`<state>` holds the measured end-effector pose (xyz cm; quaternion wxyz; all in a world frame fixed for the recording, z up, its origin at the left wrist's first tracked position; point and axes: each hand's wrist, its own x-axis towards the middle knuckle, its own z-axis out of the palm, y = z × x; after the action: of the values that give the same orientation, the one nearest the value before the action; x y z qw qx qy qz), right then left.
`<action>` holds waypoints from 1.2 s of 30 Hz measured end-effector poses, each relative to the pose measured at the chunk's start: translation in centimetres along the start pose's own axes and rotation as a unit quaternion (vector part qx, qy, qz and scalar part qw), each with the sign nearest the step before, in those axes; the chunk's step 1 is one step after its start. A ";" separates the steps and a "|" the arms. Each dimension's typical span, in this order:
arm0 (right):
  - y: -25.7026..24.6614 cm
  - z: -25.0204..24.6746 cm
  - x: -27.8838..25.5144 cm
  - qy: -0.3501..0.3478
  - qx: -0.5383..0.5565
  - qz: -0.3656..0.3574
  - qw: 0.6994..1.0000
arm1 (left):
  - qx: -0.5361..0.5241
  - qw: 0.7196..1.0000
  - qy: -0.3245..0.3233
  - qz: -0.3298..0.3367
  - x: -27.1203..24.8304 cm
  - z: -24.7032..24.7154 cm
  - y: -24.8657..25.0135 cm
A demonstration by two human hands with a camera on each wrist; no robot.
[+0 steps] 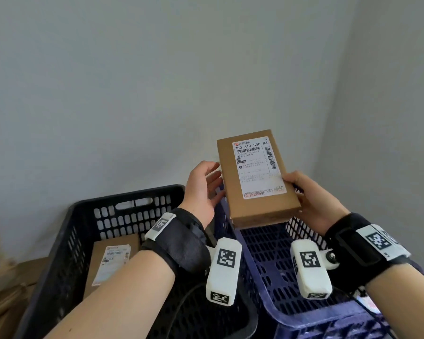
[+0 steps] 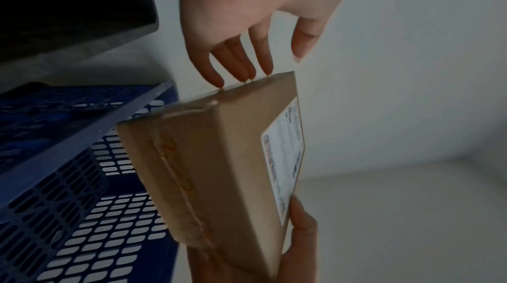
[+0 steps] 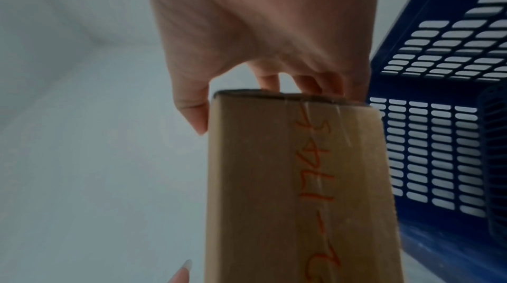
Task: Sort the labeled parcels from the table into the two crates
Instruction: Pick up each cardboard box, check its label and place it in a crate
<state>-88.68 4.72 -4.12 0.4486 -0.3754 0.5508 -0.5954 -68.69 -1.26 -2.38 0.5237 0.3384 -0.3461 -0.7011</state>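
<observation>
A labeled cardboard parcel (image 1: 256, 177) is held above the blue crate (image 1: 274, 270); it is gripped at its lower right corner by the right hand (image 1: 311, 194), while its left edge is touched by the straight fingertips of the left hand (image 1: 202, 189). A second parcel (image 1: 112, 259) is seen lying in the black crate (image 1: 83, 231) alongside.

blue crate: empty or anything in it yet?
Appears empty: the blue perforated plastic crate shows only bare floor in the head view. The brown cardboard labelled parcel is held above it; near corner hidden.
</observation>
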 end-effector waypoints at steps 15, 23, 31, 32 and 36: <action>4.8 -6.5 10.1 0.110 -0.049 0.138 0.983 | 0.121 0.977 -0.028 -0.175 11.3 4.6 -7.6; 9.1 -7.7 15.6 0.070 -0.073 0.223 0.970 | 0.118 0.969 0.041 -0.214 16.1 4.7 -12.4; 15.4 -7.9 22.7 -0.037 -0.050 0.317 0.947 | 0.146 0.957 0.161 -0.191 20.0 4.9 -16.9; 15.7 -7.8 23.0 -0.050 -0.057 0.324 0.943 | 0.153 0.953 0.175 -0.196 20.5 4.7 -17.6; 17.8 -7.5 24.2 -0.095 -0.084 0.343 0.931 | 0.183 0.931 0.240 -0.205 22.3 2.3 -20.9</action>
<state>-101.24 -15.67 -23.74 0.6426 -0.2543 0.6490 -0.3182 -86.01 -18.08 -21.19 0.3649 0.6497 -0.2553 -0.6161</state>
